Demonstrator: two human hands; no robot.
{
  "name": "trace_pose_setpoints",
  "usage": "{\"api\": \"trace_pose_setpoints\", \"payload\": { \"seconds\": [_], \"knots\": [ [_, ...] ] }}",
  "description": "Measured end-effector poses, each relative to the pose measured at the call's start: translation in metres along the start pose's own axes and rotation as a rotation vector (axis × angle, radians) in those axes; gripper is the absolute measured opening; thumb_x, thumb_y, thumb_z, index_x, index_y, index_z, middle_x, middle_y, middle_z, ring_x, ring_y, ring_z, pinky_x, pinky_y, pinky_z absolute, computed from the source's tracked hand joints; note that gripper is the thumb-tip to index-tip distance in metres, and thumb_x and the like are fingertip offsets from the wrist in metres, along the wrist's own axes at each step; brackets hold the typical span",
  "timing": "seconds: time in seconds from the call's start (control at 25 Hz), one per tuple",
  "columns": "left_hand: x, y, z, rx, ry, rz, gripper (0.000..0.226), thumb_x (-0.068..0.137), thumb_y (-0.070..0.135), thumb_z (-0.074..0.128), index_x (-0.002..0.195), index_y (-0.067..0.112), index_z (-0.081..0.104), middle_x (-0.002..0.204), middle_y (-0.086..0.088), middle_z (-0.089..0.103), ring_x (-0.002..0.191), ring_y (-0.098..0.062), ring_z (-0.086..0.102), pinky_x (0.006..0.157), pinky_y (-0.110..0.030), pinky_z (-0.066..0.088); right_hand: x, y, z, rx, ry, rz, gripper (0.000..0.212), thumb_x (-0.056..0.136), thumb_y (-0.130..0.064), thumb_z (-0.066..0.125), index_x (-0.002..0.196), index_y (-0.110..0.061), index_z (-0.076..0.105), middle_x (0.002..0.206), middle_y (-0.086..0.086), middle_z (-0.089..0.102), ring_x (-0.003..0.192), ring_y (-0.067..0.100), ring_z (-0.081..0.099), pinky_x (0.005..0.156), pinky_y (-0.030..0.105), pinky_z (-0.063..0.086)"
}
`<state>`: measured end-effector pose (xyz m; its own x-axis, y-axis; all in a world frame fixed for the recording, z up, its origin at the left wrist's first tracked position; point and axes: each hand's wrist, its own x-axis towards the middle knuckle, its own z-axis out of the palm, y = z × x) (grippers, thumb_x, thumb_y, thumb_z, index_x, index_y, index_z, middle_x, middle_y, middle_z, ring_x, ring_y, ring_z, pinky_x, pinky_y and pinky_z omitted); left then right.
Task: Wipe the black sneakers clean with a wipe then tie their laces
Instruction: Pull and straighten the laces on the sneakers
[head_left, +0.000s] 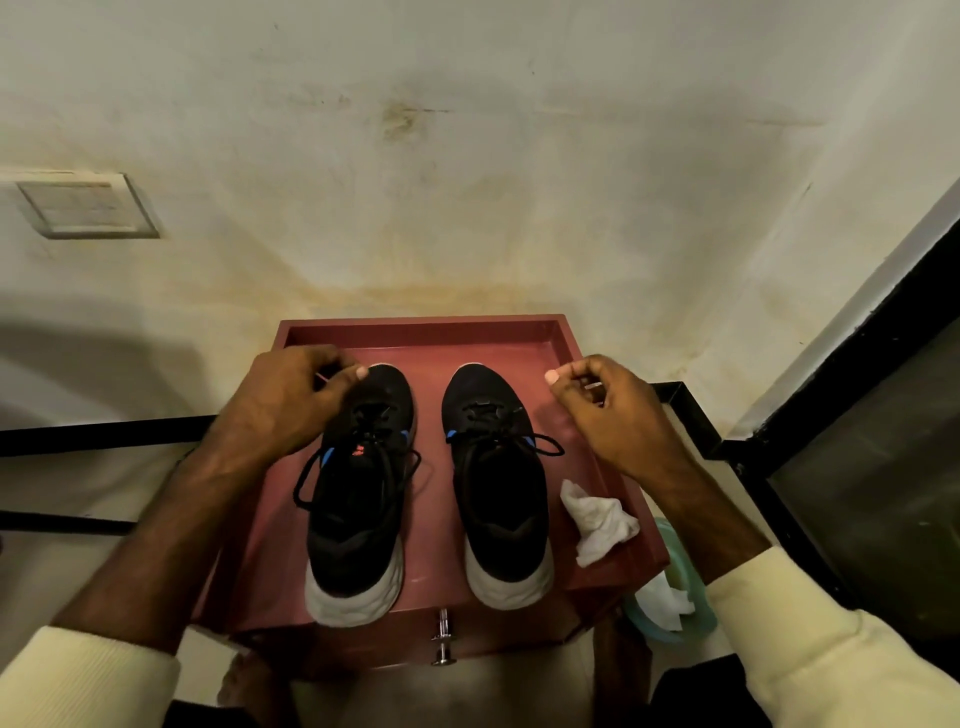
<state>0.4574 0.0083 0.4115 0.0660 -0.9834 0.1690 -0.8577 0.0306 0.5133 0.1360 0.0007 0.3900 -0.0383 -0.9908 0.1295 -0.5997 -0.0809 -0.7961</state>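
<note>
Two black sneakers with white soles stand side by side, toes away from me, on a red-brown tray top (550, 343). My left hand (291, 405) rests over the toe and upper laces of the left sneaker (358, 519), thumb and forefinger pinched on a thin lace tip. My right hand (608, 410) hovers to the right of the right sneaker (498, 509), fingers pinched, with a thin pale tip showing among them. I cannot make out a lace running to it. Loose lace loops hang off both shoes. A crumpled white wipe (597, 519) lies on the tray beside the right sneaker.
The tray top belongs to a small red cabinet with a metal knob (442, 644) at its front. A teal bin (675, 597) holding white wipes sits low at the right. A stained wall is behind, a black frame (691, 415) to the right, and a black rail at the left.
</note>
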Motion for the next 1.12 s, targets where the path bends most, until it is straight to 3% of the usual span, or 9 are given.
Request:
{"api": "trace_pose_setpoints", "payload": {
  "seconds": [0.16,0.28,0.4,0.64,0.72,0.8,0.92,1.0,1.12],
  "knots": [
    [-0.006,-0.013,-0.003,0.058,-0.107,-0.063,0.025,0.099,0.041,0.063,0.104,0.021,0.077,0.088,0.007,0.067,0.082,-0.011,0.063,0.076,-0.027,0.045,-0.004,-0.007,0.020,-0.044,-0.189,-0.163,0.019,0.095,-0.044,0.071,0.095,-0.025,0.072,0.088,-0.004,0.071,0.079,0.008,0.066,0.070,0.017,0.054],
    [-0.011,-0.021,-0.011,0.074,-0.177,-0.075,0.027,0.097,0.045,0.062,0.102,0.023,0.076,0.083,0.012,0.065,0.086,-0.012,0.064,0.082,-0.030,0.051,-0.009,-0.014,0.035,-0.130,-0.129,-0.321,0.015,0.097,-0.044,0.067,0.094,-0.029,0.069,0.090,-0.011,0.067,0.084,0.008,0.064,0.075,0.030,0.056],
    [-0.020,-0.032,-0.022,-0.006,-0.345,-0.131,0.034,0.090,0.059,0.064,0.095,0.026,0.075,0.086,0.010,0.071,0.088,-0.010,0.069,0.072,-0.022,0.050,-0.019,-0.033,0.060,-0.035,-0.198,-0.412,0.016,0.100,-0.039,0.066,0.095,-0.024,0.070,0.085,-0.011,0.066,0.079,0.009,0.064,0.070,0.024,0.055],
    [-0.027,-0.043,-0.025,-0.164,-0.532,-0.166,0.018,0.083,0.038,0.082,0.095,0.028,0.076,0.083,0.006,0.076,0.077,-0.004,0.070,0.069,-0.017,0.048,-0.029,-0.052,0.113,-0.186,-0.339,-0.265,0.045,0.089,-0.061,0.066,0.119,-0.027,0.066,0.093,-0.015,0.074,0.084,0.004,0.069,0.087,0.032,0.054],
    [-0.029,-0.046,-0.029,-0.185,-0.481,-0.160,0.009,0.090,0.034,0.076,0.092,0.025,0.076,0.077,0.009,0.075,0.071,0.001,0.069,0.067,-0.016,0.050,-0.021,-0.055,0.114,-0.067,-0.449,-0.197,0.034,0.092,-0.041,0.075,0.121,-0.023,0.069,0.087,-0.011,0.076,0.084,0.004,0.072,0.088,0.031,0.056],
    [-0.029,-0.050,-0.031,-0.183,-0.422,-0.189,0.019,0.096,0.036,0.068,0.087,0.021,0.075,0.076,0.006,0.075,0.073,-0.003,0.072,0.072,-0.024,0.056,-0.013,-0.058,0.109,0.112,-0.530,-0.118,0.023,0.097,-0.021,0.072,0.120,-0.017,0.072,0.085,-0.001,0.078,0.083,0.004,0.072,0.086,0.024,0.056],
    [-0.029,-0.057,-0.036,-0.162,-0.440,-0.246,0.026,0.097,0.042,0.065,0.081,0.024,0.075,0.080,-0.001,0.077,0.085,-0.026,0.075,0.085,-0.044,0.062,-0.006,-0.059,0.106,0.219,-0.517,-0.034,0.020,0.104,-0.015,0.059,0.114,-0.020,0.075,0.091,0.015,0.077,0.076,0.014,0.065,0.081,0.028,0.053],
    [-0.029,-0.062,-0.039,-0.121,-0.478,-0.269,0.026,0.097,0.043,0.064,0.080,0.026,0.075,0.080,-0.004,0.075,0.081,-0.031,0.072,0.086,-0.050,0.062,-0.004,-0.059,0.106,0.197,-0.497,-0.017,0.025,0.106,-0.015,0.054,0.106,-0.025,0.077,0.078,0.015,0.067,0.069,0.023,0.053,0.070,0.037,0.046],
    [-0.028,-0.063,-0.045,-0.035,-0.500,-0.306,0.025,0.098,0.043,0.063,0.085,0.024,0.073,0.078,-0.003,0.069,0.068,-0.015,0.062,0.067,-0.031,0.058,0.003,-0.057,0.097,0.214,-0.461,0.008,0.025,0.105,-0.015,0.056,0.099,-0.027,0.077,0.060,0.003,0.056,0.055,0.015,0.045,0.062,0.034,0.044]
  ]
}}
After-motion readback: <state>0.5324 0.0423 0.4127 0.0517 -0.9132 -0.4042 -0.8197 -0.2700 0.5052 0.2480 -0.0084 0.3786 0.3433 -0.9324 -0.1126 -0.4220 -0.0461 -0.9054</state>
